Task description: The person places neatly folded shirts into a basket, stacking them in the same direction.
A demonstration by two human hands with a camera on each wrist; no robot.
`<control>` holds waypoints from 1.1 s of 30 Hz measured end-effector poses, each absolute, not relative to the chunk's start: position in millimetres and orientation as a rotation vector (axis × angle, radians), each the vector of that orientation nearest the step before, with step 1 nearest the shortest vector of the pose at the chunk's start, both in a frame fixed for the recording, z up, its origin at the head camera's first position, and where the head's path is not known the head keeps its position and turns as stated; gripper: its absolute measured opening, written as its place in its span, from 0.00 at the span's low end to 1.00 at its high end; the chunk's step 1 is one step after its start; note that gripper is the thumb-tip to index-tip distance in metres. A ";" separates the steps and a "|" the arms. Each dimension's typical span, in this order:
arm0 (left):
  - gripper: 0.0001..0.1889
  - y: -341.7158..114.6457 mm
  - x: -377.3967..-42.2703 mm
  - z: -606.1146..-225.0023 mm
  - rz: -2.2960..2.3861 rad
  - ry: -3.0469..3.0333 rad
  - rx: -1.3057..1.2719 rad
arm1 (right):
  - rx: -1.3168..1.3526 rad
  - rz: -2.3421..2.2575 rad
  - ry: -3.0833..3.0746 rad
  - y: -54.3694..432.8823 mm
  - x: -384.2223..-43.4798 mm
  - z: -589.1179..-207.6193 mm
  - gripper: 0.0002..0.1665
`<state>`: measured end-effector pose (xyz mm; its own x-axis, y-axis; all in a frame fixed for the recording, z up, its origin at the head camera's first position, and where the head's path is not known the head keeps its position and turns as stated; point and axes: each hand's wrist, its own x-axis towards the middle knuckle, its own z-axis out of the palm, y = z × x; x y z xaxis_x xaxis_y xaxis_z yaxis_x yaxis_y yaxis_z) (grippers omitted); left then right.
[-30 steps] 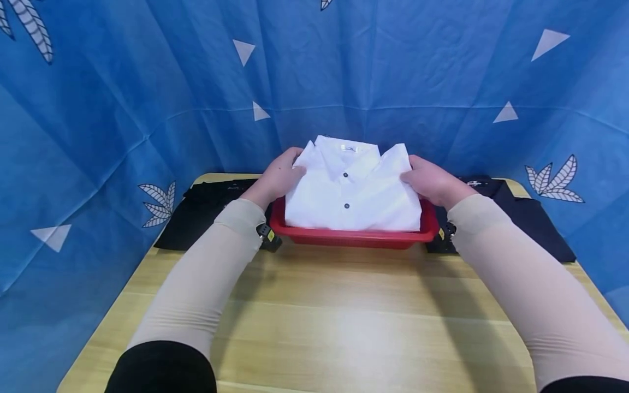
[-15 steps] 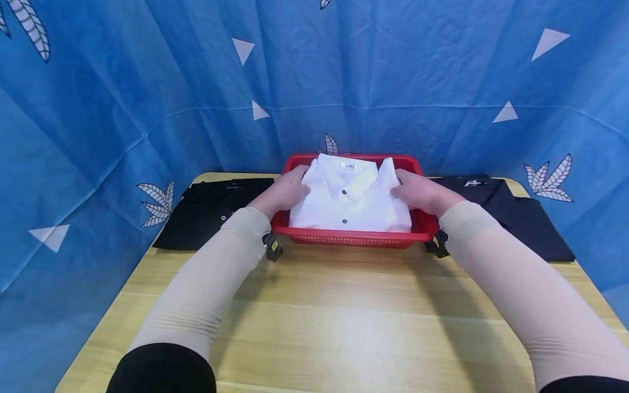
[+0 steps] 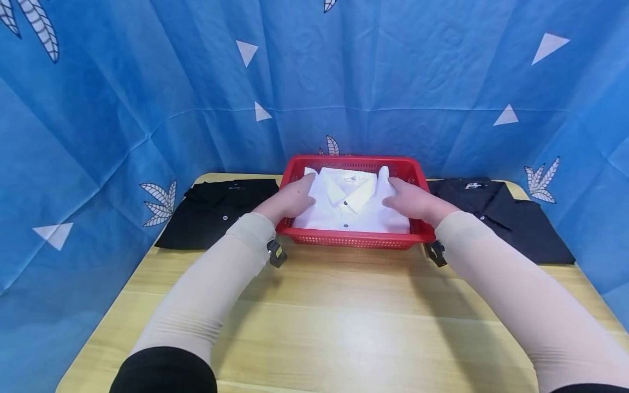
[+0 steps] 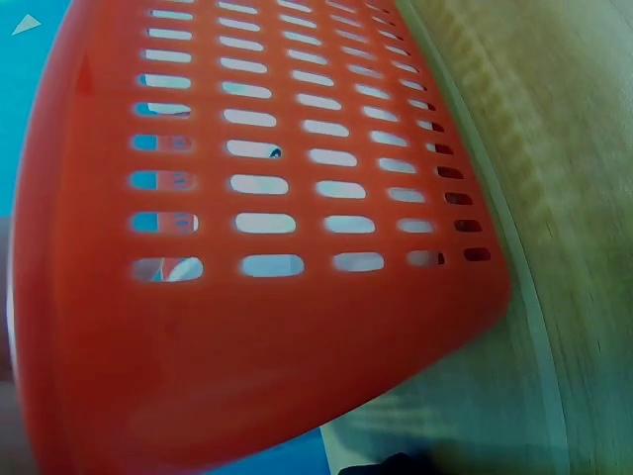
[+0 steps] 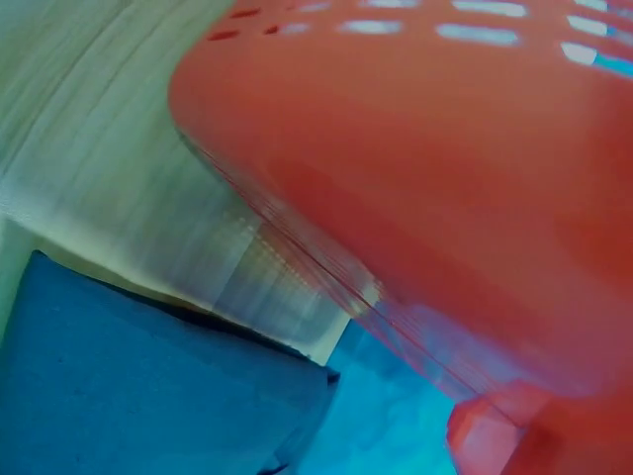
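A folded white shirt [image 3: 361, 218] with a collar and dark buttons lies inside a red slotted basket [image 3: 351, 238] at the back of the table. My left hand [image 3: 291, 197] holds its left side, thumb on top. At the opposite side, my right hand [image 3: 411, 200] grips the cloth in the same way. The fingers beneath the shirt are hidden. Through the slots of the basket wall [image 4: 247, 356], the left wrist view shows white cloth [image 4: 264, 223]. In the right wrist view the basket [image 5: 396, 148] fills the upper right, with part of a hand [image 5: 485, 440] below.
Folded black shirts lie on both sides of the basket, one black shirt [image 3: 211, 210] at left and another black shirt [image 3: 521, 224] at right. The wooden table [image 3: 334, 316] extends in front. A blue patterned curtain [image 3: 417, 71] hangs behind the basket.
Both hands have lowered the white shirt into the basket. The basket's back rim, hidden behind the shirt a second ago, now shows. The black shirts have stayed put.
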<state>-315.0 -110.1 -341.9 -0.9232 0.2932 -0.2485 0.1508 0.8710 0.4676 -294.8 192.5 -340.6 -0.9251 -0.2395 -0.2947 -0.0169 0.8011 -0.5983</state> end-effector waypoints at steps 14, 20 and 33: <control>0.42 -115.8 -301.7 -338.8 0.678 2.759 0.354 | -0.279 -0.634 2.868 184.0 -280.0 -343.8 0.49; 0.41 -128.9 -285.3 -333.7 0.743 2.815 0.416 | -0.344 -0.671 2.920 177.2 -267.0 -342.2 0.47; 0.36 -192.0 -261.4 -341.1 0.980 2.923 0.480 | -0.666 -1.379 2.592 124.7 -219.1 -336.7 0.32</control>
<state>-261.4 -192.0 -341.1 -0.9525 0.2947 0.0765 0.2812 0.7553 0.5919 -219.1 124.7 -336.7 -0.8939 -0.4391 0.0897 -0.3198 0.4846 -0.8142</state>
